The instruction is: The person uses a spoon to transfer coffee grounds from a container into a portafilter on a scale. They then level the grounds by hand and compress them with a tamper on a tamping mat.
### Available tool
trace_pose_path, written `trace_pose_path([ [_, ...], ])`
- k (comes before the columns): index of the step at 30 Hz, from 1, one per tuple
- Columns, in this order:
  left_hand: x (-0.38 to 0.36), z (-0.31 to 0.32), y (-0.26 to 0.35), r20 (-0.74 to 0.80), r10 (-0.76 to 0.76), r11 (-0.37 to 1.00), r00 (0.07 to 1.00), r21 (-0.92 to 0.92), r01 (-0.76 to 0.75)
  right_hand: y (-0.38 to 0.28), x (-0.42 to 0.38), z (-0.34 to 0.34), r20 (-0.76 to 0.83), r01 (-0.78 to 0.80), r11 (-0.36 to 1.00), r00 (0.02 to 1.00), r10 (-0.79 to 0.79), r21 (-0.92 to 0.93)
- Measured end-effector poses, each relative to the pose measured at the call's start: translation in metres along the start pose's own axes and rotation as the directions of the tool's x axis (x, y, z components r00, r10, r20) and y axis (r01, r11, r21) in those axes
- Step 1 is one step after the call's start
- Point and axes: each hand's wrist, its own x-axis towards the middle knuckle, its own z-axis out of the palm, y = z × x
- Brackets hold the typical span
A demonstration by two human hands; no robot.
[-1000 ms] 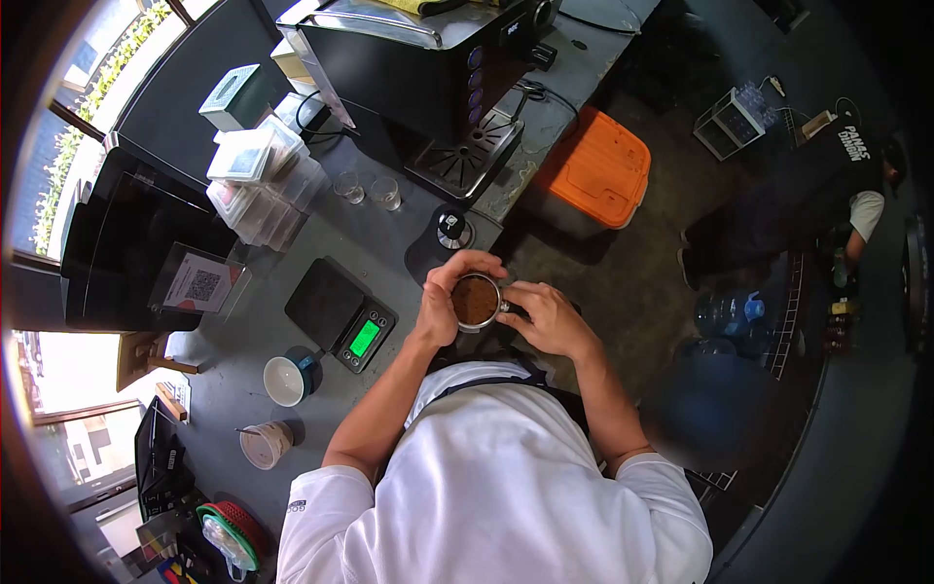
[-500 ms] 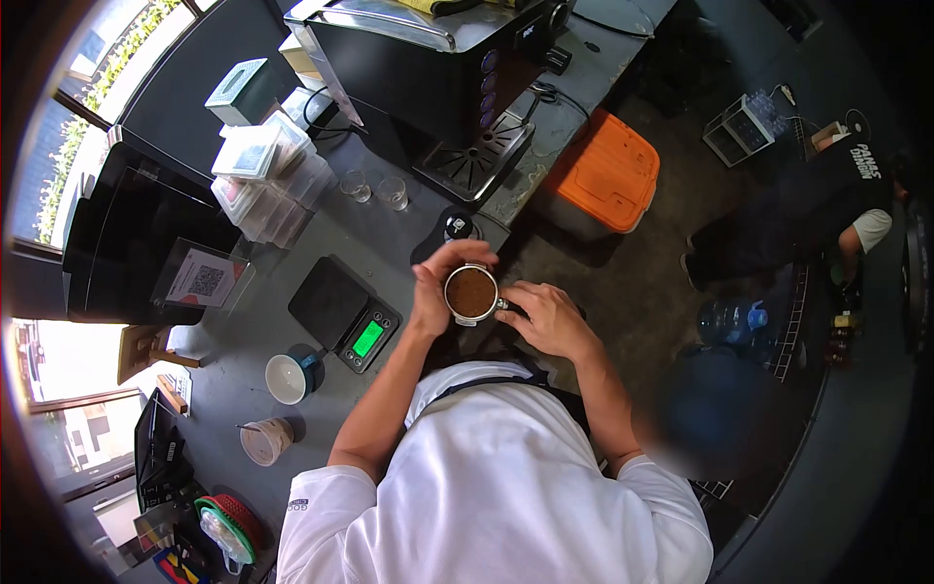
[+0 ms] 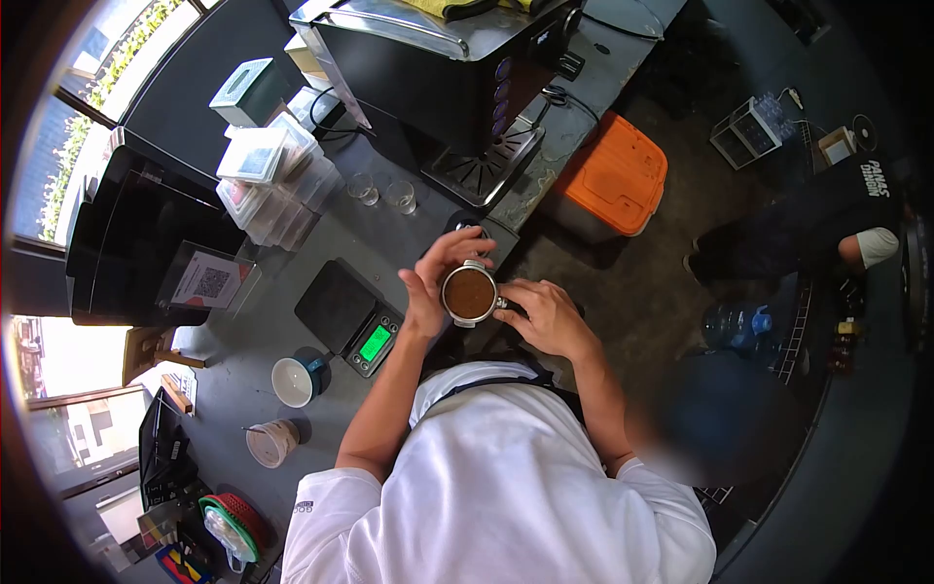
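Ground coffee fills the round basket of a metal portafilter (image 3: pixel 470 294), which faces up in front of the white shirt. My right hand (image 3: pixel 550 316) is wrapped round its handle. Beside the basket's left rim, my left hand (image 3: pixel 434 279) has its fingers spread; whether its palm touches the rim I cannot tell. A small black item (image 3: pixel 473 230) on the counter is partly hidden behind the left fingers. Left of the hands, a black scale (image 3: pixel 375 343) shows a lit green display.
An espresso machine (image 3: pixel 418 83) stands beyond the hands, with two small glasses (image 3: pixel 401 196) near it. A cup (image 3: pixel 294 382) and a tub (image 3: pixel 271 443) are at left. An orange-lidded bin (image 3: pixel 615 175) stands on the floor. Another person (image 3: pixel 798 219) is at right.
My left fingers have spread and shifted slightly over the black item behind the portafilter. The view has moved a little, and the other person appears slightly farther right.
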Motion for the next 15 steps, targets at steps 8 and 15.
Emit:
trace_pose_path([
  [8, -0.005, -0.013, 0.003, 0.031, -0.021, 1.0, 0.999, 0.007, 0.021, 0.004, 0.001, 0.016, 0.002, 0.029, 0.998, 1.0, -0.03, 0.057],
  [15, -0.006, -0.008, 0.003, -0.079, -0.056, 0.993, 0.995, -0.111, 0.047, -0.002, 0.003, 0.012, -0.028, 0.032, 0.998, 0.999, -0.031, 0.052],
])
